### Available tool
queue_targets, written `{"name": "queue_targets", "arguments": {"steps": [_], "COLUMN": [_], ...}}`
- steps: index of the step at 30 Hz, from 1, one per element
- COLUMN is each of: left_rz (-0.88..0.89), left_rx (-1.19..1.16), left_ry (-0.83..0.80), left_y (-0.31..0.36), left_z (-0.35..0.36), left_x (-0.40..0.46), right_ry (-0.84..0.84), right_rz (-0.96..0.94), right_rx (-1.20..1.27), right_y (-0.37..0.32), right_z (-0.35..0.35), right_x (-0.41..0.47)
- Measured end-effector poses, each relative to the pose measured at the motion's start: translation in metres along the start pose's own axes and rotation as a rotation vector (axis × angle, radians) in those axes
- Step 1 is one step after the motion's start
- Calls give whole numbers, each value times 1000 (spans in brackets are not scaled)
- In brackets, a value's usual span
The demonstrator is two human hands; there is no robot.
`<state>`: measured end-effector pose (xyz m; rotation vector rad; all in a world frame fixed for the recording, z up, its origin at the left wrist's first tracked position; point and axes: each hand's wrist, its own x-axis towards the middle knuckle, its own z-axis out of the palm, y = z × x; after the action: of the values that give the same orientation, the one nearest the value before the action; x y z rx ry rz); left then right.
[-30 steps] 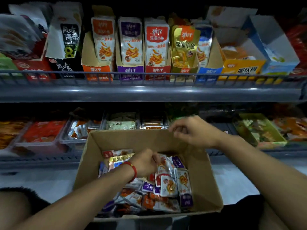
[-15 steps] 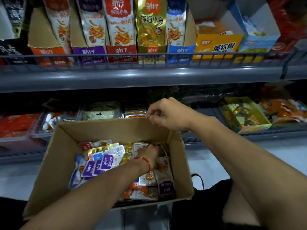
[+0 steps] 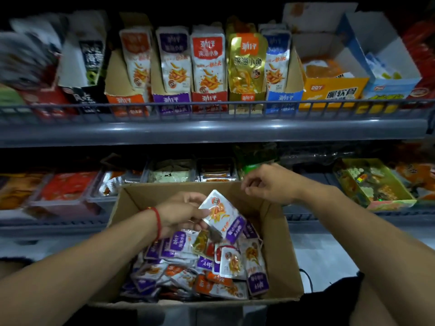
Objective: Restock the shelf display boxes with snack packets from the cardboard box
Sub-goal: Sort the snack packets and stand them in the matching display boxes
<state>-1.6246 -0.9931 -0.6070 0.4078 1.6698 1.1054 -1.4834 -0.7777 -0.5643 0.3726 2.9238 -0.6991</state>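
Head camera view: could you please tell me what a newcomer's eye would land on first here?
Probably the left hand at centre, which holds a purple-edged snack packet above the open cardboard box heaped with packets. Next, the row of upright display boxes on the upper shelf, the gold packet brightest among them. The right hand hovers at the box's far rim, fingers loosely curled.
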Motion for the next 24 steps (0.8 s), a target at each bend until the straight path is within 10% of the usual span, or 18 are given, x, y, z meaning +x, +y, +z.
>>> {"name": "queue_targets", "arguments": {"steps": [9,24], "left_rz": [155,453], "left_rx": [-426,-670], "left_ry": [-49,74], "left_y": [57,94], "left_z": [-36,-75], "left_x": [-53,-74], "right_ry": [219,528], "right_rz": [154,51], "right_rx": [820,811], "right_y": [-51,-134], "right_z": [-3,-98], "right_x": [-6,51]}}
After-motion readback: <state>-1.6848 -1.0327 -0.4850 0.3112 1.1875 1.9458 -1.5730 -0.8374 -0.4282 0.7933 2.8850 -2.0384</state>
